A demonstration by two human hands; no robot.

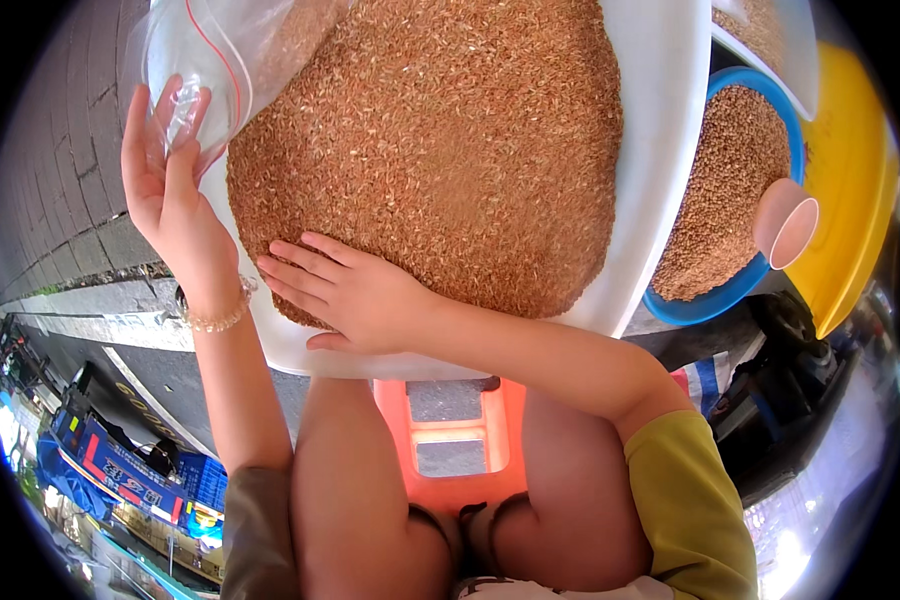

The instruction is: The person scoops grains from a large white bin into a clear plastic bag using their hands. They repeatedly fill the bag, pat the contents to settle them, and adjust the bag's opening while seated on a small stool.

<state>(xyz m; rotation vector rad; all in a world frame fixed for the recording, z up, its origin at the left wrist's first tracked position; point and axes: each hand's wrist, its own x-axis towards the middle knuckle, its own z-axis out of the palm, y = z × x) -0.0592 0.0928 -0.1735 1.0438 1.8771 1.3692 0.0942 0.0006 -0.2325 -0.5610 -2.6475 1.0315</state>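
Note:
In front of me is a large white plastic tub (660,150) with a broad heap of reddish-brown unpolished grain (450,142), which looks like rice. My right hand (345,292) lies flat, palm down, on the grain at the near left edge, fingers pointing left. My left hand (172,165), with a beaded bracelet (221,311) at its wrist, is raised at the tub's left side. Its fingers are spread and partly behind a clear zip bag (217,67) with a red seal line. The bag leans over the heap; whether the fingers pinch it is unclear.
At the right, a blue basin (727,307) holds round tan grains (727,180) and a pink cup (784,225). A yellow container (847,187) stands beyond it. An orange plastic stool (450,487) shows between my legs. Paving and a curb (90,319) lie left.

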